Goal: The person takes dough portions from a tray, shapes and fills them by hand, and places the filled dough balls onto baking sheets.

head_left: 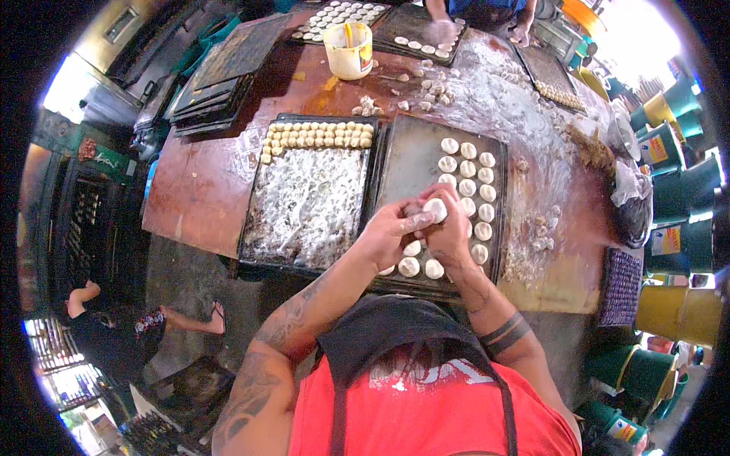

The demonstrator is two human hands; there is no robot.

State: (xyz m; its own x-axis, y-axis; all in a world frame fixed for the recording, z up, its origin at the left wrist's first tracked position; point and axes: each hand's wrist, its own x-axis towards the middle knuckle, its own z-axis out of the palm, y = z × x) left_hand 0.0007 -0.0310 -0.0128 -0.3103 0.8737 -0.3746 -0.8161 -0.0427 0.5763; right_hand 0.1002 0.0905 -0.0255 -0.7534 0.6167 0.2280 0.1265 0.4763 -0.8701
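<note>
My left hand [399, 228] and my right hand [449, 224] meet over the right tray, both closed around a white, floured round of dough [435, 210]. Beneath them is a dark metal tray [403, 163] with rows of flattened white dough rounds [485, 174] along its right side and front; some are hidden by my hands. To its left, a second tray [304, 205] is dusted thickly with white flour and carries rows of small yellowish dough balls [319, 135] across its back.
The floured table [186, 201] bears stacked trays [224, 64], a white tub [347, 55], more filled trays and loose dough bits. A co-worker [487, 11] works at the far side; another person [114, 334] is low at the left. Green and yellow buckets [677, 315] line the right.
</note>
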